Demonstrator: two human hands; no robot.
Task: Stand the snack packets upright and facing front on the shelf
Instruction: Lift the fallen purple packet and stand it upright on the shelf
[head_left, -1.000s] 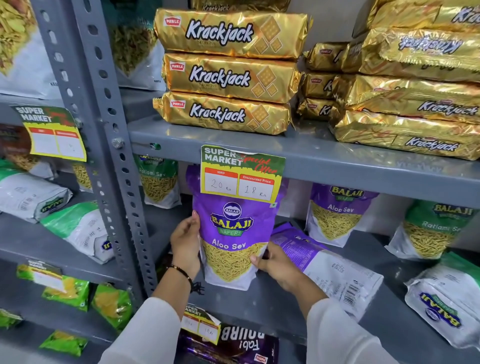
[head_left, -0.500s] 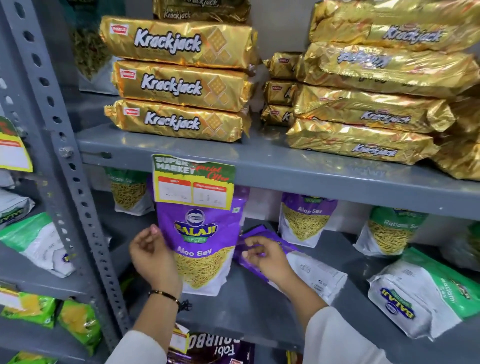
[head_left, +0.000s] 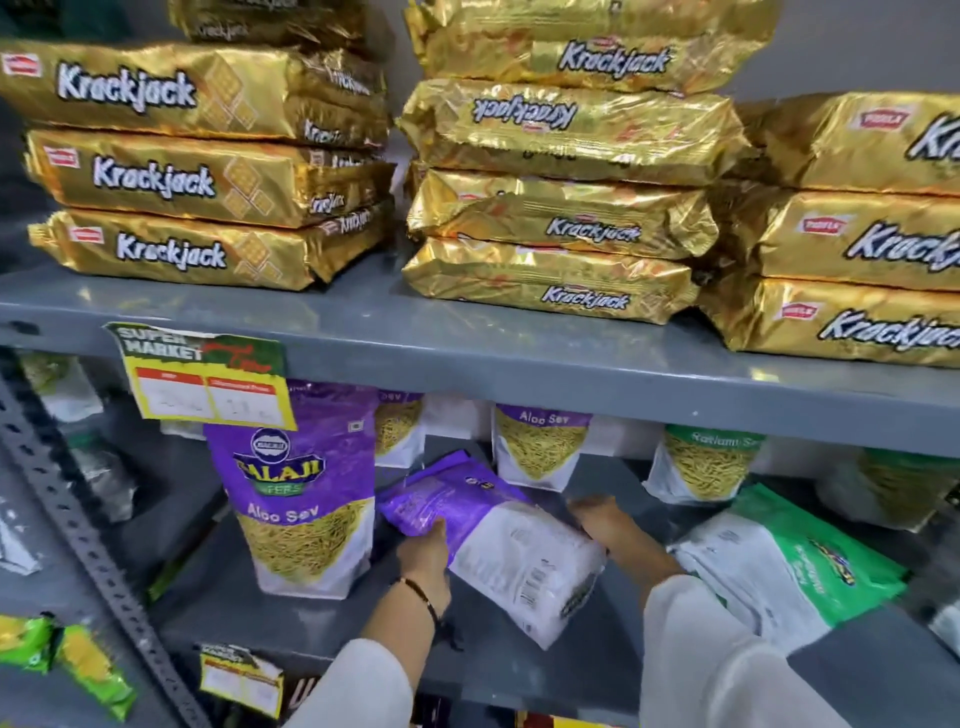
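- The fallen purple packet (head_left: 493, 540) lies on its face on the grey shelf (head_left: 363, 618), back side up, its purple top toward the rear and its white barcode end toward the front right.
- The left hand (head_left: 423, 558) has its grip closed on the packet's near-left edge, at the purple part, thumb on top; a dark bracelet (head_left: 423, 600) circles the wrist below the grip.
- The right hand (head_left: 605, 522) meets the packet's far-right edge, fingers going behind it; whether this grip is closed on the packet or only resting against it I cannot tell.
- Just left of the left grip, an upright Aloo Sev packet (head_left: 304, 499) stands facing front, apart from the held one.
- Behind both grips, against the back of the shelf, stand two more Aloo Sev packets (head_left: 537, 447), upright and facing front.
- Right of the right grip, a green and white packet (head_left: 789, 566) lies flat, with a Ratlami Sev packet (head_left: 701, 467) standing behind it.
- Above the left grip, a price tag (head_left: 202, 382) hangs from the upper shelf (head_left: 519, 358) and covers the top corner of the upright packet.
- On the upper shelf, gold Krackjack packs (head_left: 156, 176) lie in stacks; one in the middle stack is upside down.
- White sleeves (head_left: 691, 654) cover both forearms.
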